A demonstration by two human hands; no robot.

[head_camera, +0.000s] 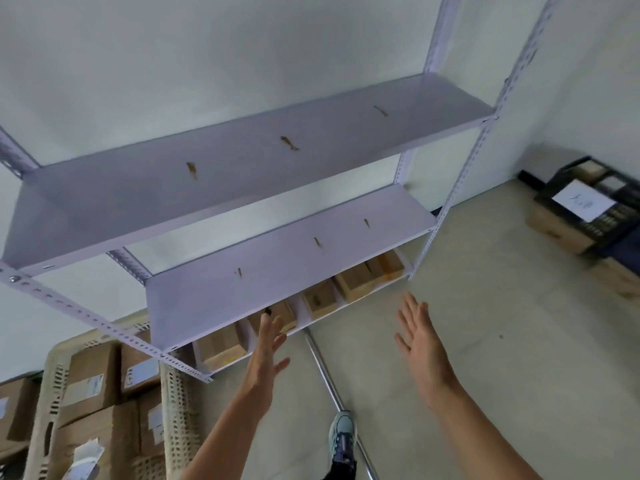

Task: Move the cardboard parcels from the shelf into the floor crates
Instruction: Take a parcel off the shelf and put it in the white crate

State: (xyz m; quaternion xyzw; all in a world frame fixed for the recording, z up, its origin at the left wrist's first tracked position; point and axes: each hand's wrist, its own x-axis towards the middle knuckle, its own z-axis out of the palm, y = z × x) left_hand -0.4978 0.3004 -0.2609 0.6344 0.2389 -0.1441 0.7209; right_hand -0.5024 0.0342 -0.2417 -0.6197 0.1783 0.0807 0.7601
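Observation:
A white metal shelf unit (pixel 242 188) fills the middle of the head view. Its two upper boards are bare; several cardboard parcels (pixel 320 297) stand in a row on the bottom board. My left hand (pixel 268 348) is stretched out with fingers spread, just in front of one parcel (pixel 284 315) near the row's middle. My right hand (pixel 420 336) is also open, held over the floor to the right of that parcel. Neither hand holds anything. A cream plastic crate (pixel 173 393) at the lower left is packed with labelled parcels (pixel 91 382).
A dark crate (pixel 588 209) with a white paper sheet rests on cardboard boxes at the far right wall. A metal rod (pixel 332 382) lies on the floor beside my shoe (pixel 343 433). More boxes (pixel 14 407) sit left of the cream crate. Bare concrete floor lies between shelf and dark crate.

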